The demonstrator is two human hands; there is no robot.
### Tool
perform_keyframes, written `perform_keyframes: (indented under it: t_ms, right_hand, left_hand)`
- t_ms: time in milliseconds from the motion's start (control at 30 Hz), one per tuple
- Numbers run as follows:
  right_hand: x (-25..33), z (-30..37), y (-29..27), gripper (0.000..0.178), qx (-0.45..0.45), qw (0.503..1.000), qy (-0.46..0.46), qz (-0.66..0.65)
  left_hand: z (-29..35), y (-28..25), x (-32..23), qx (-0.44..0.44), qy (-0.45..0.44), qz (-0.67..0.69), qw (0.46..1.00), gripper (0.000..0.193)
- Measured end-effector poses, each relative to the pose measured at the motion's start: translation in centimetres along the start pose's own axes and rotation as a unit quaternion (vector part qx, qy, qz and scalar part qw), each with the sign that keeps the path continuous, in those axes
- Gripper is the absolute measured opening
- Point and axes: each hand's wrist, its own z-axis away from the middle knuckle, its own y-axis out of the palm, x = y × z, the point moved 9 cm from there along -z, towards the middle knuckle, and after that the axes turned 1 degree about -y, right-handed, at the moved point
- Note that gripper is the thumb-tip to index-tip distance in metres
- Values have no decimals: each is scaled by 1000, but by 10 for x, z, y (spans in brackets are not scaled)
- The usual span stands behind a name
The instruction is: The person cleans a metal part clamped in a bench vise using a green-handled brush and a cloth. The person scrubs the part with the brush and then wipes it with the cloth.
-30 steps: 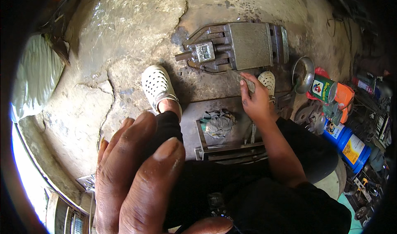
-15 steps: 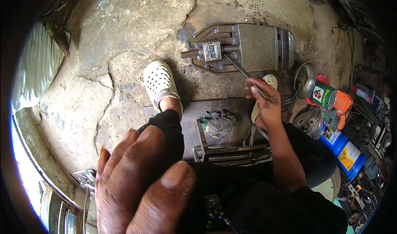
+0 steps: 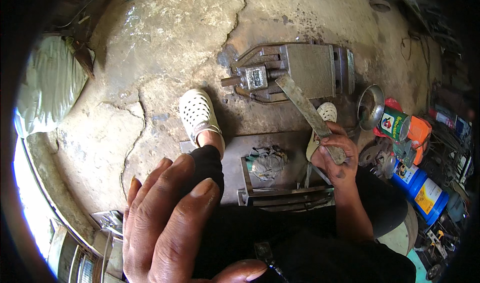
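My right hand (image 3: 346,158) is closed round the lower end of a flat, worn metal bar (image 3: 304,105). The bar slants up and left, and its far end overlaps the edge of a greasy machine vise (image 3: 310,72) in view; I cannot tell whether they touch. The vise lies on the floor beyond my feet, with its threaded screw and square block at the left. Large and close at the lower left, my left hand (image 3: 162,228) has its fingers stretched out and thumb apart, holding nothing.
A crumpled grey rag (image 3: 268,163) lies by a low metal frame (image 3: 290,195) between my legs. To the right stand a metal bowl (image 3: 370,107), a green can (image 3: 392,125), an orange container (image 3: 419,135) and a blue bucket (image 3: 425,193). The concrete floor (image 3: 165,48) is cracked.
My right hand has come down nearer to me and turned the bar, so its broad face now shows. My left hand has shifted slightly, with the thumb now in view.
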Motion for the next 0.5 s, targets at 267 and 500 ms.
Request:
perform_keyframes:
  t_ms: [267, 500]
  right_hand:
    - [-48, 7, 13, 30, -43, 993, 105, -33]
    - [-77, -14, 43, 18, -51, 991, 76, 96]
  left_hand:
    - [0, -2, 0, -19, 56, -2, 998, 77]
    - [7, 2, 8, 10, 72, -11, 997, 78]
